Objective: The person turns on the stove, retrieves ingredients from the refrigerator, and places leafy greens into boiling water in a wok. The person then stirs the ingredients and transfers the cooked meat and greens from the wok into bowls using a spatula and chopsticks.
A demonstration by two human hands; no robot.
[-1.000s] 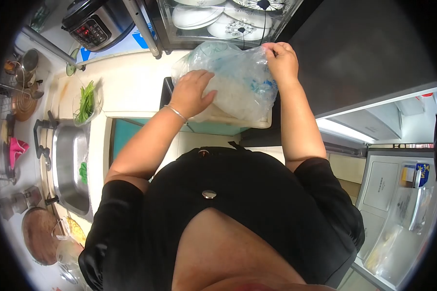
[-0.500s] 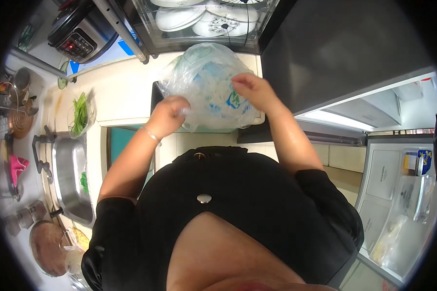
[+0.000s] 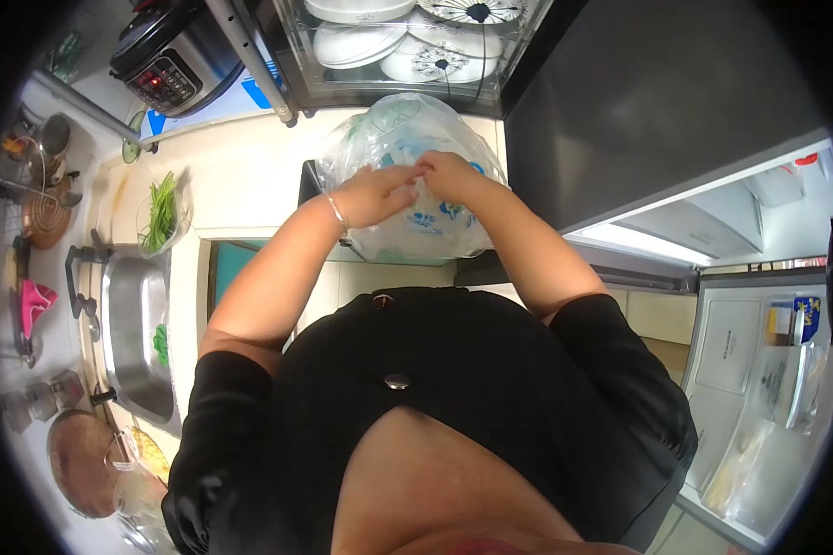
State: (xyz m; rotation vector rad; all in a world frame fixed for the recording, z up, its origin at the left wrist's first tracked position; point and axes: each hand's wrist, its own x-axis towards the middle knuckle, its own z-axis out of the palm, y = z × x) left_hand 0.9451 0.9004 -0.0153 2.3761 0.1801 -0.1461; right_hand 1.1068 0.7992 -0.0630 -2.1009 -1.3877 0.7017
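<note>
A translucent plastic bag (image 3: pixel 412 120) with blue and green print lies bulging on the counter in front of me. Both of my hands are over its near half, with their fingertips meeting. My left hand (image 3: pixel 377 196) reaches in from the left, its fingers stretched out toward the right. My right hand (image 3: pixel 451 178) is closed, thumb and fingers bent together in a pinch. Whatever sits between those fingertips is hidden. What the bag contains cannot be made out through the plastic.
To the right, a dark fridge door (image 3: pixel 657 102) stands open beside the lit fridge interior (image 3: pixel 657 236). Dishes (image 3: pixel 361 42) fill a rack behind the bag. On the left are a pressure cooker (image 3: pixel 171 69), green vegetables (image 3: pixel 160 213) and a steel sink (image 3: pixel 139 342).
My hands were apart over the bag and have come together. The left hand moved right and its fingers straightened. The right hand moved left. The camera view shifted slightly.
</note>
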